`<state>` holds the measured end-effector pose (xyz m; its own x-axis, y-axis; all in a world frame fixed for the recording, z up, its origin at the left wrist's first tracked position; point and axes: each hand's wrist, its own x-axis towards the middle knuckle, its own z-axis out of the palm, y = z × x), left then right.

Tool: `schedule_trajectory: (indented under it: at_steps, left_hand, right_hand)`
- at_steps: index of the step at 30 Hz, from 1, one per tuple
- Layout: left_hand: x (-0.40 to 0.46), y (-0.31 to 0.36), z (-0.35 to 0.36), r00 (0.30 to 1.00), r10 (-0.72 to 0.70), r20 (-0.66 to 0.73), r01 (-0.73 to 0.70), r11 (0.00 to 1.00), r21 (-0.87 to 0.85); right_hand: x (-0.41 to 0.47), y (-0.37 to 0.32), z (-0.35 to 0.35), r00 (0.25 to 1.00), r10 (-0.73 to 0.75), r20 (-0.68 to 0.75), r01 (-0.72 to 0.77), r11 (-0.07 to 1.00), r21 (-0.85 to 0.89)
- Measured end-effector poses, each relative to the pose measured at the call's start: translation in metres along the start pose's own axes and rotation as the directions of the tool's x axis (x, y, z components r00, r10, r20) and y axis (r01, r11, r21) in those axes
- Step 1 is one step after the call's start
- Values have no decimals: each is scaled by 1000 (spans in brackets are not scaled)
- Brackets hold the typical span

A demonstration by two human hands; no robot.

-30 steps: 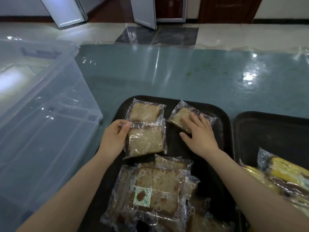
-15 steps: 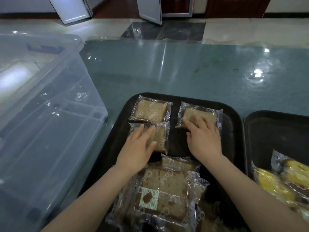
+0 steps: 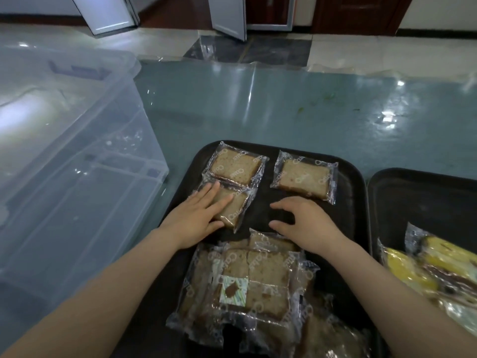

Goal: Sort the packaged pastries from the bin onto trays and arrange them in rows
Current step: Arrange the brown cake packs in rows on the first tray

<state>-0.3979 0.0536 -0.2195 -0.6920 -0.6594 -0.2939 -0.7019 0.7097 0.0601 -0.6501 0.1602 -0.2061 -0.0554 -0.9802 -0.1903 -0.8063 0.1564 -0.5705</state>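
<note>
A black tray [image 3: 351, 192] holds clear-wrapped brown cake slices. One slice [image 3: 236, 166] lies at the tray's far left, another [image 3: 304, 179] at the far right. A third slice [image 3: 232, 208] sits just below the far-left one, and my left hand [image 3: 200, 215] lies flat on it with straight fingers. My right hand [image 3: 302, 223] hovers over bare tray below the far-right slice, fingers loosely curled, holding nothing. A heap of several wrapped slices [image 3: 253, 282] fills the tray's near end.
A large clear plastic bin [image 3: 64, 177] stands on the left of the teal table [image 3: 284, 107]. A second black tray [image 3: 423, 200] on the right carries yellow wrapped pastries [image 3: 433, 267]. Tiled floor and doors lie beyond the table.
My right hand has let go of the far-right slice and drawn back toward me. My left hand stays flat on the third slice, shifted slightly left.
</note>
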Motion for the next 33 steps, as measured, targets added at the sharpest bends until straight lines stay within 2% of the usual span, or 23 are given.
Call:
schedule_trajectory:
  at_steps: [3, 6, 9, 12, 14, 16, 19, 21, 25, 29, 33]
  left_hand:
    - [-11, 10, -5, 994, -66, -85, 50, 982, -182]
    - [-32, 28, -8, 979, -129, -160, 55, 915, -399]
    - [-59, 46, -2, 986, -138, -90, 66, 830, -554]
    - [-79, 55, -5, 986, -151, 66, 149, 639, -755]
    - [-91, 62, -5, 988, -98, 116, 151, 564, -812]
    - [-106, 68, -1, 994, -31, 105, 103, 604, -790]
    - [-127, 67, 10, 991, 25, 130, 64, 766, -640]
    - [-137, 64, 17, 989, 28, 143, 60, 817, -573]
    - [-155, 54, 26, 989, -43, 140, 117, 803, -584]
    - [-169, 51, 29, 988, -140, 65, 150, 763, -629]
    - [-175, 54, 25, 989, -146, 21, 128, 777, -616]
  right_hand:
    - [-27, -1, 1, 994, 13, 110, -25, 994, 111]
    - [-53, -3, 5, 984, 20, 177, -55, 980, 193]
    - [-71, -12, 14, 988, 29, 155, -63, 973, 220]
    - [-84, -29, 25, 996, 2, 85, -20, 976, 217]
    - [-91, -39, 32, 998, 38, 46, -46, 980, 192]
    - [-99, -48, 41, 995, 100, 16, -101, 985, 139]
    - [-113, -62, 54, 990, 138, 5, -138, 987, 81]
    - [-122, -69, 61, 989, 149, 8, -149, 988, 44]
    - [-136, -77, 61, 959, 261, -110, -230, 944, 237]
    - [-146, -76, 49, 898, 383, -217, -310, 900, 305]
    - [-156, -82, 32, 823, 456, -339, -299, 855, 423]
